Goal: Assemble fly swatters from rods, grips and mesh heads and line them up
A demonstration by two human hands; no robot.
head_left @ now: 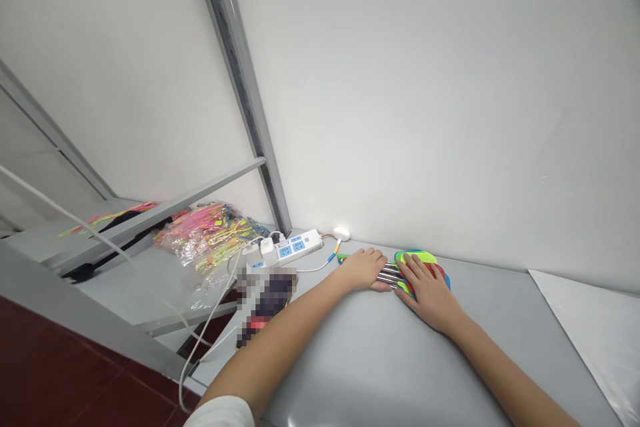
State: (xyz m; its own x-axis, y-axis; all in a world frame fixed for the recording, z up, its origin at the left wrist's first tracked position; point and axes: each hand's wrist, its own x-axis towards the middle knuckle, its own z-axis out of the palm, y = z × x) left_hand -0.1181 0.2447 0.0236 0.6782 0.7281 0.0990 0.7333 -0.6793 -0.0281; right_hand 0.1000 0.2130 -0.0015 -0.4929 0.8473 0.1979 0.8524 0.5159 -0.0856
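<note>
A bundle of what look like fly swatters lies on the grey shelf near the wall, with shiny metal rods (pixel 389 274) and green, red and blue mesh heads (pixel 424 257). My left hand (pixel 364 269) is closed around the handle end, thumb along the near side, and a bit of green shows past its fingers. Across the mesh heads lies my right hand (pixel 431 295), fingers over the top and thumb at the near edge. Between the two hands the rods are bare. Both palms hide much of the bundle.
A white power strip (pixel 300 245) with plugs and cables stands left of my hands, beside a small white device (pixel 341 233). Farther left are bagged colourful cords (pixel 210 233) and a metal frame post (pixel 245 80). A white sheet (pixel 590 327) lies at the right.
</note>
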